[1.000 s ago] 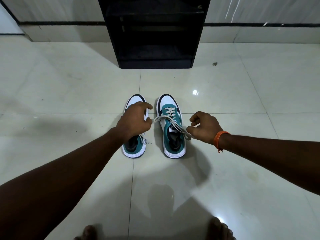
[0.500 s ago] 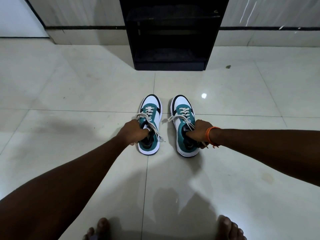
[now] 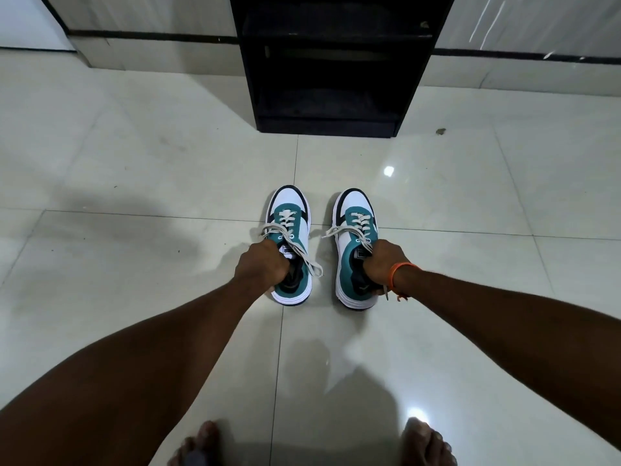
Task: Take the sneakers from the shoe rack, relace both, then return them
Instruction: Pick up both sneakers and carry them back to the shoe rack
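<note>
Left hand point(image 3: 261, 265) grips left sneaker point(image 3: 291, 247); right hand point(image 3: 384, 262) grips right sneaker point(image 3: 354, 250); teal-white, laced.

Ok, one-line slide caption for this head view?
Left hand and right hand each grip a teal-and-white sneaker, left sneaker and right sneaker, before the black shoe rack.

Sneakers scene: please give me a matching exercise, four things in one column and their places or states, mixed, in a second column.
Things:
1. left hand
2. right hand
3. shoe rack
4. wristband

Places or states:
A. black, against the wall
B. gripping the left sneaker at its opening
C. orange
D. gripping the right sneaker at its opening

Pairs: 1-B, 2-D, 3-A, 4-C
</note>
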